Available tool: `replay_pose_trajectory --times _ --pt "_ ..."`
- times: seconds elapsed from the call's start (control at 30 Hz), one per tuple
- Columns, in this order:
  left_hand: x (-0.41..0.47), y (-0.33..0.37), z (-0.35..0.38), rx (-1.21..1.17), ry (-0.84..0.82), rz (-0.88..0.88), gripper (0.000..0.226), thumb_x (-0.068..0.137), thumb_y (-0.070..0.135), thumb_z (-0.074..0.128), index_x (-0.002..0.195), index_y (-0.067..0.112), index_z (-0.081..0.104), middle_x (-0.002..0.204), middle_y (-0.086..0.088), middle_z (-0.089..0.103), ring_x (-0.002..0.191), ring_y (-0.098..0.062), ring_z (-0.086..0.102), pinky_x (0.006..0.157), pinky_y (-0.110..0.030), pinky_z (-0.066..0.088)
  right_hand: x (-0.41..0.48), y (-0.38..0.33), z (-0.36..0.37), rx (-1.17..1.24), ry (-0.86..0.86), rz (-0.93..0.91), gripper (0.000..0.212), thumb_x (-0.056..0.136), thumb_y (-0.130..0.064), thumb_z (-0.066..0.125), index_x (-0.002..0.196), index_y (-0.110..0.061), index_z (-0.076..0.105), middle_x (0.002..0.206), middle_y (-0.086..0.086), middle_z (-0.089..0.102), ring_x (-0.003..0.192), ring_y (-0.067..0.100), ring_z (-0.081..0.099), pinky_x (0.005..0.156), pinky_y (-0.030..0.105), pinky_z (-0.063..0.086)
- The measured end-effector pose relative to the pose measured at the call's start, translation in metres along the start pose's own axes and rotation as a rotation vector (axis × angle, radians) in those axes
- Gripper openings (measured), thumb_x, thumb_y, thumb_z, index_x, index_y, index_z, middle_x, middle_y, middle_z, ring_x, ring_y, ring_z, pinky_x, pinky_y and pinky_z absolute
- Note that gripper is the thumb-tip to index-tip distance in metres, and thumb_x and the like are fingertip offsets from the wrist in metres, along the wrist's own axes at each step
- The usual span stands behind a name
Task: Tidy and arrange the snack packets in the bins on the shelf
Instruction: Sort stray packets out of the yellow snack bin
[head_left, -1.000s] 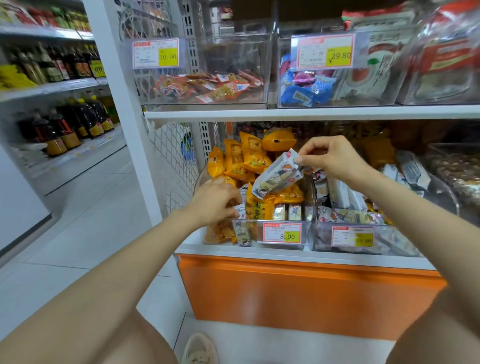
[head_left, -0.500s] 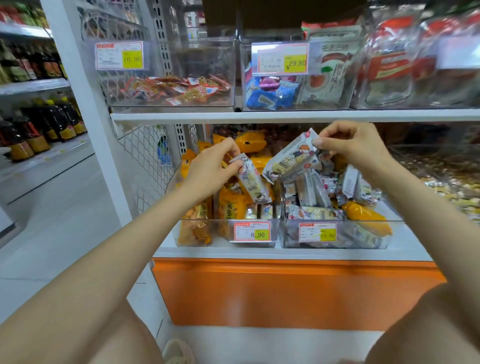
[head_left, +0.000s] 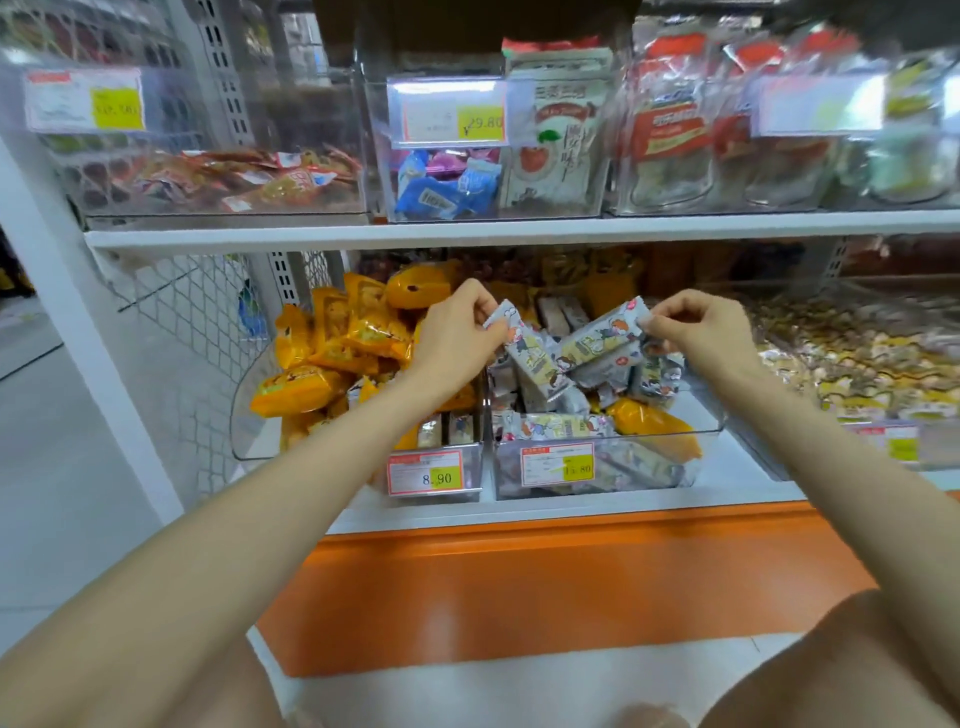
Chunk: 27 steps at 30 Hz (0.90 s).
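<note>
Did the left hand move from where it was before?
Yes. Judged against the 8.90 price tag, the left hand rose and went right, pinching a grey packet.

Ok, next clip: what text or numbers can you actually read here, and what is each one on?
"8.90": lower left tag, on the orange-packet bin.
"29.80": upper middle tag, on the upper middle bin.
"80", leading digits unclear: lower middle tag, on the grey-packet bin.
Too blurred: upper left tag, upper right tag, lower right tag, print on the snack packets.
</note>
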<state>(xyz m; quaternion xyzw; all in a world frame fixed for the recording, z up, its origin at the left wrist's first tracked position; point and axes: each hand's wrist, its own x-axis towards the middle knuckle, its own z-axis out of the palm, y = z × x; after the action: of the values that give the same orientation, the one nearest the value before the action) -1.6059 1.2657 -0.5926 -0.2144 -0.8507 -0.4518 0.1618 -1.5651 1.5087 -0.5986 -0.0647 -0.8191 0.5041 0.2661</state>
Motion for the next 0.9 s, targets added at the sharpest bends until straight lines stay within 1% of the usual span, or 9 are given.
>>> replay_pose_trajectory --times 0.13,0.2,0.27,0.33,0.5,0.6,0.7,0.77,0.9 --pt "0.000 -0.002 0.011 -0.039 -0.006 -0.025 0.027 0.086 0.011 0.061 0.072 0.023 0.042 0.087 -0.015 0.064 0.078 -0.030 0.065 0.072 -0.051 0.052 0.002 0.005 0.016 0.175 0.151 0.048 0.014 0.084 -0.007 0.066 0.072 -0.010 0.062 0.067 0.001 0.059 0.057 0.002 0.056 0.054 0.014 0.047" --pt "0.001 -0.004 0.015 -0.029 -0.009 -0.022 0.026 0.086 0.012 0.061 0.073 0.023 0.042 0.089 -0.015 0.066 0.079 -0.029 0.065 0.073 -0.051 0.052 0.005 0.003 0.019 0.229 0.227 0.042 0.018 0.085 -0.004 0.063 0.070 -0.013 0.060 0.065 -0.001 0.057 0.050 -0.005 0.053 0.052 0.012 0.046" --pt "0.002 -0.006 0.016 -0.028 -0.008 -0.018 0.025 0.086 0.012 0.062 0.073 0.023 0.043 0.089 -0.014 0.066 0.079 -0.029 0.065 0.073 -0.051 0.052 0.009 0.006 0.022 0.223 0.233 0.071 0.019 0.084 -0.003 0.062 0.068 -0.014 0.059 0.065 -0.002 0.057 0.056 0.000 0.055 0.062 0.020 0.052" --pt "0.002 -0.009 0.017 -0.030 -0.008 -0.019 0.024 0.085 0.012 0.062 0.073 0.023 0.045 0.089 -0.014 0.066 0.080 -0.030 0.065 0.072 -0.051 0.053 0.010 0.013 0.026 0.080 0.127 0.097 0.017 0.082 -0.005 0.065 0.068 -0.013 0.060 0.066 -0.002 0.059 0.064 0.010 0.057 0.071 0.030 0.054" --pt "0.001 -0.009 0.017 -0.058 0.005 -0.029 0.024 0.087 0.012 0.061 0.073 0.022 0.044 0.091 -0.016 0.066 0.078 -0.030 0.066 0.070 -0.048 0.054 0.000 0.015 0.036 -0.293 -0.266 -0.078 0.008 0.080 -0.003 0.069 0.078 -0.010 0.066 0.075 -0.004 0.059 0.071 0.009 0.055 0.058 0.007 0.038" --pt "0.003 -0.003 0.017 -0.112 0.057 -0.031 0.021 0.088 0.011 0.060 0.076 0.016 0.044 0.095 -0.019 0.064 0.079 -0.029 0.066 0.061 -0.033 0.057 -0.004 0.015 0.033 -0.386 -0.283 -0.166 0.008 0.081 -0.005 0.069 0.087 -0.010 0.068 0.082 -0.004 0.058 0.069 0.007 0.052 0.057 0.004 0.037" --pt "0.006 0.005 0.020 -0.215 0.091 -0.068 0.023 0.088 0.009 0.060 0.074 0.017 0.044 0.096 -0.017 0.062 0.082 -0.021 0.067 0.058 -0.024 0.057 -0.006 0.007 0.023 -0.149 -0.227 -0.160 0.013 0.085 -0.012 0.066 0.098 -0.011 0.068 0.093 -0.004 0.062 0.073 0.004 0.054 0.061 0.004 0.039" --pt "0.008 0.010 0.024 -0.330 0.065 -0.118 0.023 0.089 0.007 0.059 0.075 0.017 0.045 0.094 -0.015 0.060 0.079 -0.019 0.068 0.056 -0.017 0.055 -0.006 0.000 0.019 0.009 -0.304 -0.147 0.022 0.086 -0.017 0.067 0.108 -0.015 0.065 0.096 -0.004 0.065 0.081 0.000 0.057 0.068 0.004 0.041" --pt "0.010 0.013 0.027 -0.454 -0.010 -0.174 0.014 0.090 0.006 0.058 0.082 0.013 0.049 0.096 -0.014 0.059 0.077 -0.018 0.067 0.061 -0.019 0.056 -0.005 -0.003 0.022 0.036 -0.382 -0.119 0.028 0.079 -0.010 0.072 0.105 -0.015 0.063 0.090 0.002 0.064 0.083 0.010 0.059 0.074 0.018 0.049"
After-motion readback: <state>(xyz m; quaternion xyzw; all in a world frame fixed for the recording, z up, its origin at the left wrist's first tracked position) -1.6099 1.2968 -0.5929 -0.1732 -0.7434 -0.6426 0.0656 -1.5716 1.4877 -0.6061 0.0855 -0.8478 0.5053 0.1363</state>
